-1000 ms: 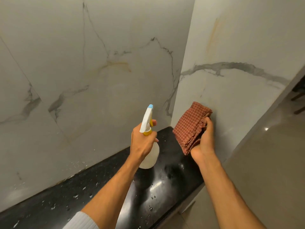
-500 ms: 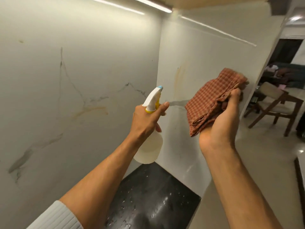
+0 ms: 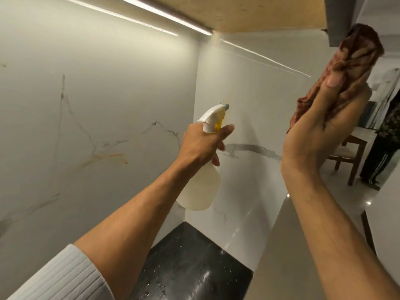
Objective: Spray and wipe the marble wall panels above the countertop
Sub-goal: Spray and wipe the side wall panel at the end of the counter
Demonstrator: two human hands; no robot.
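Left hand (image 3: 203,146) raised at mid-frame, fingers curled round the neck of a spray bottle (image 3: 201,187), forefinger stretched forward along the yellow trigger. Bottle: white head, pale translucent body, held upright and in the air above the bench (image 3: 194,256). Its blue-tipped nozzle (image 3: 226,107) points toward the side marble panel (image 3: 249,94), near the corner where that panel meets the back marble panel (image 3: 108,94). Right hand (image 3: 320,126) held higher, at the outer edge of the side panel, gripping a bunched reddish checked cloth (image 3: 355,59); thumb laid across the fabric, palm behind it. The cloth's top reaches near the grey cabinet end overhead; it is motion-blurred, and I cannot tell whether it touches the marble. Back panel carries thin grey veins and an orange-brown streak (image 3: 104,159); side panel has a broad grey vein (image 3: 253,148) running just beyond the left hand. Bench is black and glossy, dotted with water droplets, visible only in the corner below the bottle. A lit light strip (image 3: 164,16) runs under the wood-toned cabinet underside (image 3: 259,11). A ribbed white sleeve (image 3: 62,276) covers the left upper forearm. Beyond the right hand: a wooden chair (image 3: 350,156) and a standing person (image 3: 383,148) in dark striped trousers.
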